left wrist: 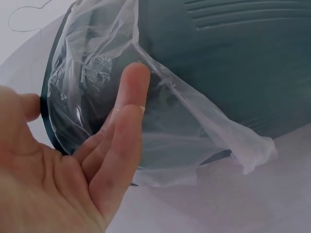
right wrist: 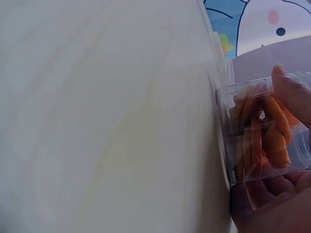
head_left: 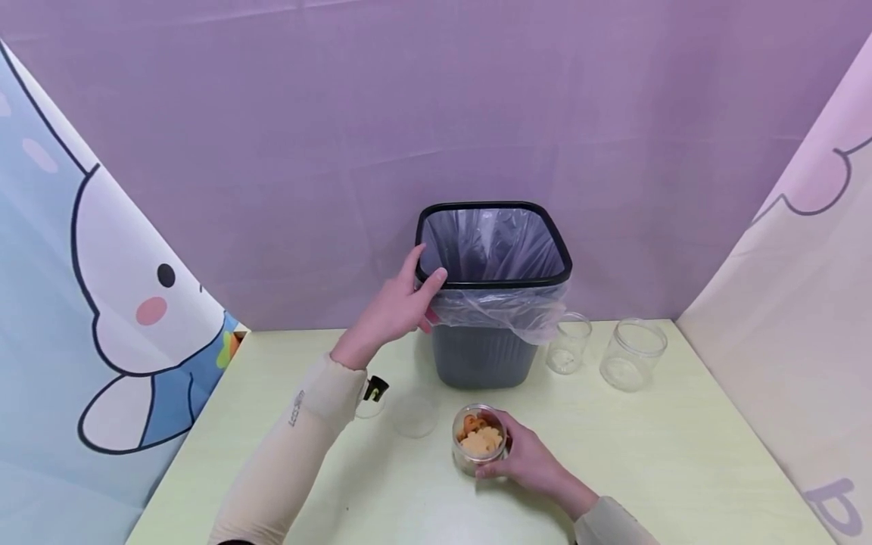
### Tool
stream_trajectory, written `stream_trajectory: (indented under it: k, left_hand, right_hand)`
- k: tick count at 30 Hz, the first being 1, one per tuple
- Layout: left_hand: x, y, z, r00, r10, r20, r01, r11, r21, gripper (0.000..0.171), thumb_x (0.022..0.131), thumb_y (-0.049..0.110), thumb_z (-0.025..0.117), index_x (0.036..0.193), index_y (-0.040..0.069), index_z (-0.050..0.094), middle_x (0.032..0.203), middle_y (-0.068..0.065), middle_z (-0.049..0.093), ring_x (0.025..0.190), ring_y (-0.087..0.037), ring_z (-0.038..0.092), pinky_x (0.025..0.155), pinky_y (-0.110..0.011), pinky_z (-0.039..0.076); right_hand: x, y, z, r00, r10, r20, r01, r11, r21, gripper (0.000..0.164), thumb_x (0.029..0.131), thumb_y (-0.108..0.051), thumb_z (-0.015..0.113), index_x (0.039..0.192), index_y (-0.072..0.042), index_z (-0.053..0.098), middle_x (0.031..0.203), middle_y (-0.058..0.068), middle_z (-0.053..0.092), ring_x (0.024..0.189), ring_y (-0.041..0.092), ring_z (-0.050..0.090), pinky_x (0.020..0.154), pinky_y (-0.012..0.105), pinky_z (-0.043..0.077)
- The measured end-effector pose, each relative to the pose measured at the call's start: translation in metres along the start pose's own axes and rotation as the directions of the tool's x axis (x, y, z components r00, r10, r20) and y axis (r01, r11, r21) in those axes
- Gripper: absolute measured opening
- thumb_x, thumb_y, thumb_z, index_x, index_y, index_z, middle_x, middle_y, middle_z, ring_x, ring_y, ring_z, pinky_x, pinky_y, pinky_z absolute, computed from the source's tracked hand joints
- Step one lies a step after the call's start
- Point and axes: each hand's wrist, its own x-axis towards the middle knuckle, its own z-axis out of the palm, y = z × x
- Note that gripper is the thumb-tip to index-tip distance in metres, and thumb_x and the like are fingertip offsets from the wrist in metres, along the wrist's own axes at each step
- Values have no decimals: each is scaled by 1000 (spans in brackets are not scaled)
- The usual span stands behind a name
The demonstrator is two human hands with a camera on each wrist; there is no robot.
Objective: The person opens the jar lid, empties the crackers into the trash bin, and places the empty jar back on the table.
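Observation:
My left hand (head_left: 397, 306) is at the front left corner of a grey trash can (head_left: 484, 359), its thumb and fingers around the black rim (head_left: 493, 285). In the left wrist view, the fingers (left wrist: 127, 138) lie along the outside, against the clear liner bag (left wrist: 182, 104) folded over the rim. The right hand (head_left: 527, 458) holds a small clear jar (head_left: 470, 460) on the table, thumb on one side and fingers around the other. Inside the jar are biscuit-like pieces (head_left: 482, 440), some pale and flower-shaped, others orange; the right wrist view shows the orange pieces (right wrist: 265, 128) through its wall.
Two clear jars (head_left: 568, 348) (head_left: 632, 356) stand on the table right of the trash can. A clear round disc (head_left: 414, 416) lies left of the held jar. Near the left sleeve is a small black item (head_left: 376, 389) by a clear ring. Purple cloth (head_left: 272, 151) hangs behind.

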Motion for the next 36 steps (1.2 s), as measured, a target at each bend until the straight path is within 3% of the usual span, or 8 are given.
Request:
stream_trajectory:
  k: [10, 16, 20, 24, 32, 36]
  left_hand:
    - [3, 1, 11, 993, -31, -110, 33, 999, 20, 77, 101, 60, 37, 160, 29, -2, 64, -7, 65, 51, -22, 65, 82, -41, 51]
    - [4, 1, 18, 987, -33, -155, 32, 999, -12, 73, 102, 57, 38, 160, 31, 2, 61, -8, 65, 45, -22, 64, 74, -39, 53]
    - [6, 1, 22, 984, -23, -175, 21, 1000, -16, 72, 102, 56, 37, 160, 29, 4, 59, -7, 65, 42, -21, 63, 70, -37, 53]
    - [5, -1, 23, 982, -19, -186, 16, 1000, -17, 71, 102, 56, 36, 160, 29, 5, 60, -6, 65, 41, -21, 62, 67, -37, 53]
    - [4, -2, 23, 982, -35, -184, 32, 999, -20, 72, 102, 59, 35, 160, 32, 3, 61, -6, 65, 43, -22, 62, 67, -38, 52]
    - [4, -2, 23, 982, -31, -185, 29, 999, -15, 71, 102, 60, 34, 160, 33, 2, 60, -5, 65, 44, -21, 62, 66, -37, 52]
  right_hand:
    - [0, -4, -2, 1000, -5, 7, 5, 1000, 1, 96, 64, -23, 94, 145, -9, 46, 141, 8, 55, 134, 33, 46, 112, 57, 28]
    - [0, -3, -7, 1000, -9, 25, 8, 999, 38, 95, 64, -23, 94, 146, -10, 47, 143, 8, 53, 134, 33, 45, 112, 54, 29]
    - [0, -2, -14, 999, -14, 30, 12, 999, 43, 93, 64, -22, 94, 145, -14, 49, 144, 5, 53, 133, 29, 46, 112, 42, 32]
    - [0, -5, -24, 999, -21, 24, 21, 999, 36, 94, 63, -24, 94, 145, -17, 48, 142, 1, 55, 131, 26, 48, 109, 34, 35]
    - [0, -28, -55, 998, -66, -15, 66, 998, 11, 88, 67, -24, 93, 143, -13, 51, 140, 4, 57, 128, 28, 50, 105, 46, 37]
    - [-2, -46, -73, 994, -83, -77, 82, 997, -13, 86, 68, -23, 92, 143, -9, 51, 136, 8, 59, 122, 29, 54, 101, 45, 41]
